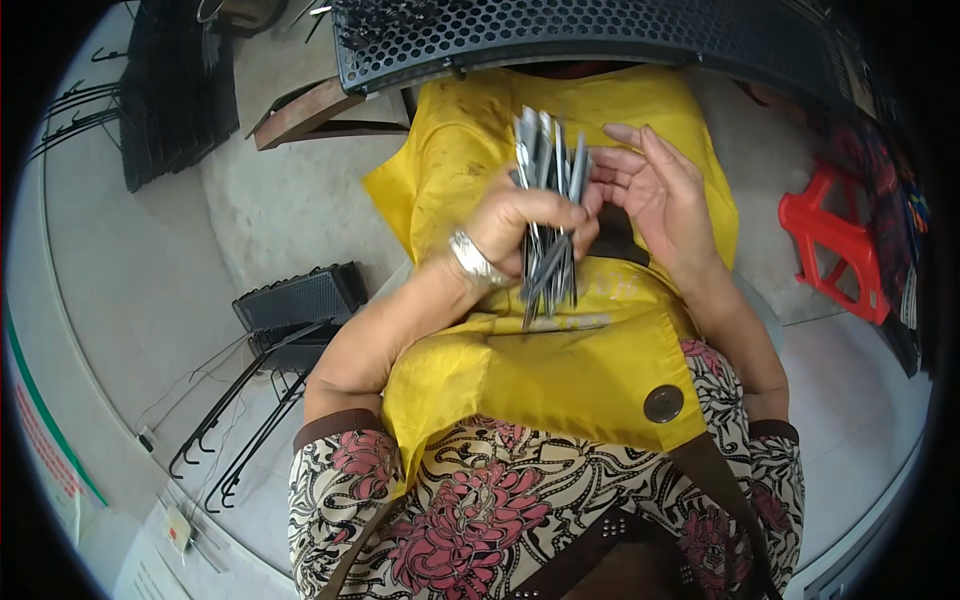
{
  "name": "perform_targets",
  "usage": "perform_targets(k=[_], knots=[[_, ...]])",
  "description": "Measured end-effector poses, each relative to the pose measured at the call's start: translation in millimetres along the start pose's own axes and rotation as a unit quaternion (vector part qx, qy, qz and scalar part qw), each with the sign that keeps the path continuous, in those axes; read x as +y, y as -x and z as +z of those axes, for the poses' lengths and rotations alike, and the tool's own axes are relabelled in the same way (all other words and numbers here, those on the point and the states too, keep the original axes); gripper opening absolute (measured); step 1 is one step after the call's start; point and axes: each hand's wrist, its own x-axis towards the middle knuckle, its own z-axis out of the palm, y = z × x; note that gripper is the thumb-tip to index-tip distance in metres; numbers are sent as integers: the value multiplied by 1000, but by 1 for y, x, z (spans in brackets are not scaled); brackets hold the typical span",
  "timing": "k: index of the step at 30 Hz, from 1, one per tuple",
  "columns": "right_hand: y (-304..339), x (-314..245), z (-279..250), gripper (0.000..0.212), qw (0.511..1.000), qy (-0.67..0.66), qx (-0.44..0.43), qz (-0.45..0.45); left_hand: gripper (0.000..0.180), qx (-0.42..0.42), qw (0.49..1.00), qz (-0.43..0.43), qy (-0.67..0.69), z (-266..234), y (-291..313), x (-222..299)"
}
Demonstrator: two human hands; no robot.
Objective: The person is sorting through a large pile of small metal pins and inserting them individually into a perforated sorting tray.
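Observation:
A bundle of thin, dark grey metal strips [545, 255] stands roughly upright above my lap, its ends uneven at top and bottom. Wrapped round the middle of it is my left hand [515, 220], thumb across the front, a silvery bracelet on the wrist. Close by on the right, my right hand [655, 195] has its palm turned inward and its fingers stretched toward the upper part of the bundle. Its fingertips pass partly behind the strips, so I cannot tell whether they touch. A yellow apron [560, 370] covers my lap beneath both hands.
A black perforated metal tray [600, 35] spans the far side, with small dark pieces heaped at its left. On the right stands a red plastic stool [835, 240]. Black perforated racks [300, 295] and hooked black rods [240, 420] are on the left, below stacked dark panels [175, 110].

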Motion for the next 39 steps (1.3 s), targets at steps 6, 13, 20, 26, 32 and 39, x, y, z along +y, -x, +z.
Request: perform_targets(k=[6, 13, 20, 26, 32, 39], knots=[[7, 0, 38, 41, 994, 57, 9, 88, 11, 80, 977, 196, -5, 6, -10, 22], [12, 9, 54, 38, 972, 216, -91, 25, 10, 160, 937, 304, -54, 6, -6, 26], [13, 13, 39, 29, 973, 168, -133, 89, 14, 108, 964, 231, 72, -7, -1, 16], [14, 12, 31, 32, 971, 189, -142, 21, 19, 102, 954, 272, 71, -12, -2, 23], [16, 6, 29, 34, 778, 502, -115, -359, 16, 110, 950, 277, 88, -12, -3, 25], [0, 6, 32, 15, 744, 496, -111, -435, 12, 99, 970, 215, 55, -20, 5, 15]])
